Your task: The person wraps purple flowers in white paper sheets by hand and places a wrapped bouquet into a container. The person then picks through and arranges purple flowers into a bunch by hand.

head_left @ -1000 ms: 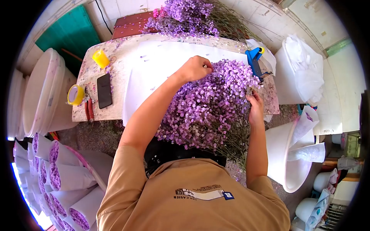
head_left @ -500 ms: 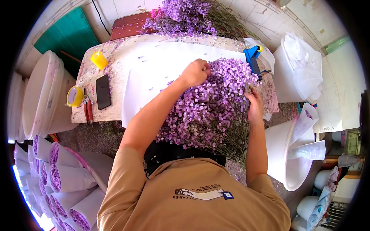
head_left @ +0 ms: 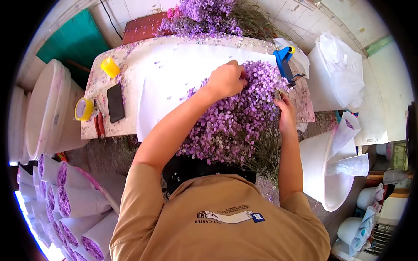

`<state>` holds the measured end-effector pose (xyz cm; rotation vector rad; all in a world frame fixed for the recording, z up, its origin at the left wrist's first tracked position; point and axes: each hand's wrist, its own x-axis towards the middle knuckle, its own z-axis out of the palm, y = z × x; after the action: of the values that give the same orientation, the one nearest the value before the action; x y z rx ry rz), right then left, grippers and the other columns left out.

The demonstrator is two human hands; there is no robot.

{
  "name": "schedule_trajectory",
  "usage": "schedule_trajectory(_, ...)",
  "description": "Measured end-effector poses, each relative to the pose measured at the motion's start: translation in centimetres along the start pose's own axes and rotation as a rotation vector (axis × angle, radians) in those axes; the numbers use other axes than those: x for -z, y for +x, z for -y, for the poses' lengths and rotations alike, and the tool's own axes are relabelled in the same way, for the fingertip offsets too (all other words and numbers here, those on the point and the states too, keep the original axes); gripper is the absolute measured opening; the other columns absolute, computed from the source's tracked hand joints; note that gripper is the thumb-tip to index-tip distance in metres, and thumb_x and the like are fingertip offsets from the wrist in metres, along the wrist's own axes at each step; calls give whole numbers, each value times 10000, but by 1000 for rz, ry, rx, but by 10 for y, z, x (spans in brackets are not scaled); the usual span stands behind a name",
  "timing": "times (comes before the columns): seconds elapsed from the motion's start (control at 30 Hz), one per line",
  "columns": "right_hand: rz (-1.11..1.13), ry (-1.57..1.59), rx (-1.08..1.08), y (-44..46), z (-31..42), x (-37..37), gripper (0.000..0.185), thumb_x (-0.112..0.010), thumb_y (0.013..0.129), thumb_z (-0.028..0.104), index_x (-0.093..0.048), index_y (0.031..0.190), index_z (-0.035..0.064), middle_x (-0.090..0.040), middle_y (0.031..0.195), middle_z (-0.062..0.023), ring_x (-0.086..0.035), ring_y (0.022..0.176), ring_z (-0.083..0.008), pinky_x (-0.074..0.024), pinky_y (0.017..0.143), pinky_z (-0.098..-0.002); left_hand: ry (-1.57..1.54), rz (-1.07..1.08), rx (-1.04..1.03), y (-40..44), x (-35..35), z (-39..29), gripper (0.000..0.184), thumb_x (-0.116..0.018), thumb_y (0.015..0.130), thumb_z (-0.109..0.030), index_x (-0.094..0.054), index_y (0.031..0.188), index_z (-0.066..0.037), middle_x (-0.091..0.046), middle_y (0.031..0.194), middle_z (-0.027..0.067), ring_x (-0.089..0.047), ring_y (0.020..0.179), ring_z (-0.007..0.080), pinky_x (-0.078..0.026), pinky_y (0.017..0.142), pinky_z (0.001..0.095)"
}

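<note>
A large bunch of purple flowers (head_left: 235,122) lies over the table's front edge, its thin stems (head_left: 267,152) spreading toward the lower right. My left hand (head_left: 227,79) is closed at the upper left of the blooms; whatever its curled fingers hold is too small to name. On the right side, my right hand (head_left: 285,112) has its fingers wrapped round the bunch near the stems, partly hidden by blossoms. White paper (head_left: 167,82) lies flat beneath and to the left of the flowers.
A phone (head_left: 116,103), red-handled pliers (head_left: 99,124), tape rolls (head_left: 84,108) and a blue tape dispenser (head_left: 283,63) rest on the table (head_left: 93,87). More purple flowers (head_left: 204,19) lie behind. Wrapped bouquets (head_left: 80,201) fill the lower left; white bins (head_left: 320,167) stand right.
My left hand has shifted slightly right across the top of the blooms. My right hand stays at the bunch's right side. The whole view has moved a little.
</note>
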<state>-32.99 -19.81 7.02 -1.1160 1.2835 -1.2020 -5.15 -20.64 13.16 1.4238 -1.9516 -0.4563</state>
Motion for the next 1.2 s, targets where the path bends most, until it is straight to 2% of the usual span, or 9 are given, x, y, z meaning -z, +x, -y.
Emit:
schedule_trajectory(0.2, -9, -202, 97, -9, 13, -6, 657, -714, 844, 201, -513, 1406, -75, -607, 1293, -173, -566, 1175, -256, -408, 1052, -383, -82, -136, 65, 4, 6, 11, 209, -694, 897, -189, -706, 1033, -31, -690, 1031, 182, -672, 957, 350, -526, 858, 419)
schedule_trajectory(0.23, 38, -257, 89, -12, 18, -5, 773, -731, 855, 220, -414, 1485, -97, -534, 1426, -215, -511, 1302, -293, -367, 1121, -393, -177, -157, 50, 1, 19, 18, 234, -689, 924, -190, -689, 1068, -5, -707, 981, 173, -667, 893, 276, -530, 810, 382)
schedule_trajectory(0.43, -13, -564, 653, -68, 65, -18, 435, -725, 896, 94, -598, 1295, -24, -683, 1222, -166, -648, 1112, -220, -472, 1006, -363, -610, -123, 355, -121, 120, -19, 104, -580, 967, -103, -636, 988, -18, -677, 820, 32, -514, 650, 60, -414, 563, 241)
schedule_trajectory(0.53, 468, -222, 571, -129, 80, -38, 129, -708, 919, 71, -714, 1026, 0, -760, 949, -105, -727, 827, -176, -557, 823, -315, -589, 1, 292, -181, 113, -48, 157, -544, 982, -1, -677, 1065, 1, -698, 887, 71, -652, 841, 137, -526, 761, 278)
schedule_trajectory(0.6, 807, -593, 580, -154, 84, -56, 158, -724, 869, 51, -728, 1026, 36, -759, 960, -82, -741, 880, -208, -566, 856, -335, -518, 93, 118, -204, 81, -68, 208, -564, 906, 94, -683, 1047, 0, -701, 900, 135, -706, 834, 243, -562, 764, 344)
schedule_trajectory(0.67, 751, -868, 896, -145, 49, -64, 389, -748, 812, 32, -690, 1196, 53, -701, 1193, -117, -669, 1131, -262, -507, 989, -434, -205, 24, -141, -216, 43, -65, 337, -594, 746, 93, -682, 1049, -27, -693, 937, 150, -696, 840, 351, -579, 736, 402)
schedule_trajectory(0.8, 402, -1271, 864, -106, 28, -47, 669, -784, 821, 134, -509, 1431, 110, -431, 1528, -150, -511, 1344, -298, -322, 1161, -573, 123, 88, -79, -230, 6, -53, 314, -588, 741, 53, -674, 1028, -42, -678, 894, 134, -692, 795, 342, -571, 669, 429)
schedule_trajectory(0.93, 200, -1236, 780, -85, 13, -30, 750, -792, 839, 214, -436, 1494, 126, -387, 1546, -174, -475, 1356, -364, -332, 1144, -558, 187, 167, 6, -243, -1, -48, 320, -588, 737, 51, -685, 1026, -45, -649, 834, 115, -670, 746, 345, -555, 623, 444)
schedule_trajectory(1.2, 353, -1056, 793, -104, 23, -32, 668, -769, 861, 187, -480, 1460, 133, -396, 1549, -143, -477, 1346, -349, -379, 1117, -496, 90, 44, -29, -253, 0, -56, 296, -608, 758, 83, -700, 1009, -43, -720, 971, 114, -716, 871, 319, -592, 717, 404)
